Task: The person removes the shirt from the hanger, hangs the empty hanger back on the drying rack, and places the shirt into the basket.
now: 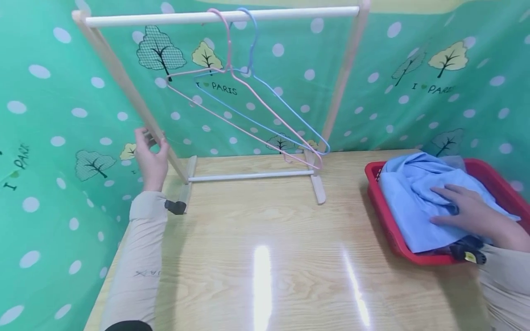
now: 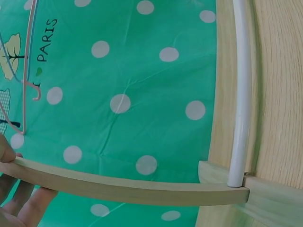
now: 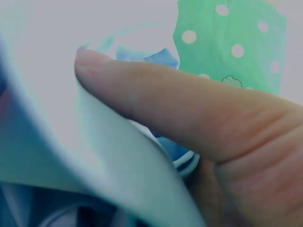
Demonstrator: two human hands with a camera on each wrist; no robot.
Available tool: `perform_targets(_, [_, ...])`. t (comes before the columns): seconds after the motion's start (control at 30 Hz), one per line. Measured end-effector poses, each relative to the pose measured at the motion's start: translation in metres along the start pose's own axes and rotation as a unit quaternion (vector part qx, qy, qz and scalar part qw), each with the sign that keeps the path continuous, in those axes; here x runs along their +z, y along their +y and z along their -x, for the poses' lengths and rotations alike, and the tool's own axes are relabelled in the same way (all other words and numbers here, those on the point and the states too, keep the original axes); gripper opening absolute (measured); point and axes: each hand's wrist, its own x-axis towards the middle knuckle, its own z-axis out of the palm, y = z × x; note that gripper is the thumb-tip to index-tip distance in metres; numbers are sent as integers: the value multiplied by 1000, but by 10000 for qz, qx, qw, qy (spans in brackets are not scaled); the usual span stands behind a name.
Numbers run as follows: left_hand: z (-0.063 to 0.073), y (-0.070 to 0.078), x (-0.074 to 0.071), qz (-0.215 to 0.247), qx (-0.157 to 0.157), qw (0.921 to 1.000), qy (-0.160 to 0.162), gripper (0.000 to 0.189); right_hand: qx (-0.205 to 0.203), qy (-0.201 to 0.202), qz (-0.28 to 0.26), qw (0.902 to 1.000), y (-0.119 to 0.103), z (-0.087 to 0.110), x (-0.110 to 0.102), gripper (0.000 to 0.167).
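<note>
In the head view my left hand (image 1: 152, 158) grips the left wooden post (image 1: 124, 85) of a clothes rack. The left wrist view shows thumb and fingers on either side of that post (image 2: 118, 185). On the right, my right hand (image 1: 472, 211) holds loosely bunched light blue cloth (image 1: 418, 193), apparently a garment, in a red basket (image 1: 385, 220). In the right wrist view the thumb (image 3: 161, 90) lies over a fold of this cloth; the other fingertips are hidden. A pink hanger (image 1: 265, 103) and a blue hanger (image 1: 290, 108) hang on the rack's white top bar (image 1: 157, 19).
A white lower bar (image 1: 252, 176) joins the rack's wooden feet (image 1: 318, 189) on the wood-grain table (image 1: 232, 239). Green polka-dot fabric (image 1: 37, 193) with printed trees covers the back and left side. Darker cloth (image 1: 443, 250) shows under the blue cloth.
</note>
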Motion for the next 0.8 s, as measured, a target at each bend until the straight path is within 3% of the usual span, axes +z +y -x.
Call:
perform_targets(0.3, [-3, 4, 0, 76, -149, 9998, -64, 31, 65, -91, 163, 9998, -9, 4, -8, 98])
perform_targets(0.53, [2, 12, 1, 72, -308, 9995, 41, 46, 52, 404, -128, 9991, -26, 7, -24, 104])
perform_targets(0.67, [10, 19, -1, 31, -8, 9994, 341, 63, 16, 976, -287, 9948, -43, 8, -35, 105])
perform_targets(0.8, [23, 29, -5, -128, 431, 9960, 778, 59, -134, 1291, -433, 9906, -62, 10, -45, 100])
